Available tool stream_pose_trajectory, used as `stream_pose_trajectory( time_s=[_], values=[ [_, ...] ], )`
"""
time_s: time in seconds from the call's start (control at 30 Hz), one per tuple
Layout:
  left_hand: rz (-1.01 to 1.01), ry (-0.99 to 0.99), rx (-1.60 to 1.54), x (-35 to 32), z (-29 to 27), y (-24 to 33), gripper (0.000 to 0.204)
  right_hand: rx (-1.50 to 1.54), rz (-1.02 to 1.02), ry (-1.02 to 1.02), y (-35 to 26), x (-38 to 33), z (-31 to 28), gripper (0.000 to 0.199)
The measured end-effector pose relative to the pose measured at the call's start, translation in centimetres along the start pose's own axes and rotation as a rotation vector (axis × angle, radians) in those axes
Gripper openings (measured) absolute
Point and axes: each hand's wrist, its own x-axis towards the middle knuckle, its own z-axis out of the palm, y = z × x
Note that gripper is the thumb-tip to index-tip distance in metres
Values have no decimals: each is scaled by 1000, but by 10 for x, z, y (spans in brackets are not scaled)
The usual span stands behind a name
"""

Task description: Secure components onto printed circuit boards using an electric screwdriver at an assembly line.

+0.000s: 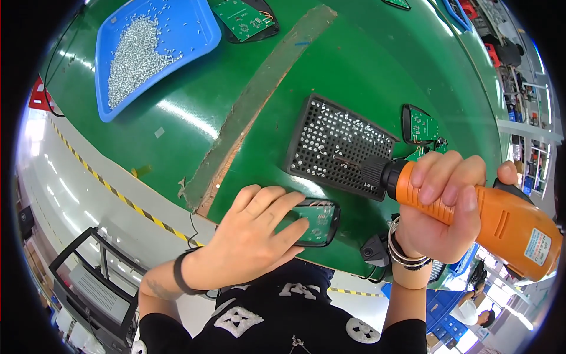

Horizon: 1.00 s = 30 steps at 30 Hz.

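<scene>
My right hand (445,200) is wrapped round an orange electric screwdriver (501,221) with a black nose. The thin bit (348,161) points left over a black perforated screw tray (300,138), whose holes hold many silver screws. Whether the tip touches a screw, I cannot tell. Near the table's front edge my left hand (253,227) holds a black casing with a green circuit board (321,221) in it. Its fingers lie over the casing's left side and hide part of it.
A blue tray (203,44) of loose screws stands at the far left. Other casings with green boards lie at the back (244,20) and to the right (421,125). A worn strip (247,112) crosses the green table (377,59). A dark device (374,251) sits by the front edge.
</scene>
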Motion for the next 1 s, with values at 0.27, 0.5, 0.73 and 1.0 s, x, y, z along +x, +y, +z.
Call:
stream_pose_trajectory(
  time_s=[0.27,0.5,0.73,1.0],
  values=[
    [-89,202,9,5,31,10,33,323,-122,-206,-55,-37,-29,27],
    [-43,205,34,3,31,6,34,94,35,-299,-68,-85,-28,57],
    [-28,183,39,3,30,5,34,129,68,-294,-63,-88,-27,55],
    [-64,187,30,3,31,6,33,101,55,-228,-57,-92,-24,54]
  ],
)
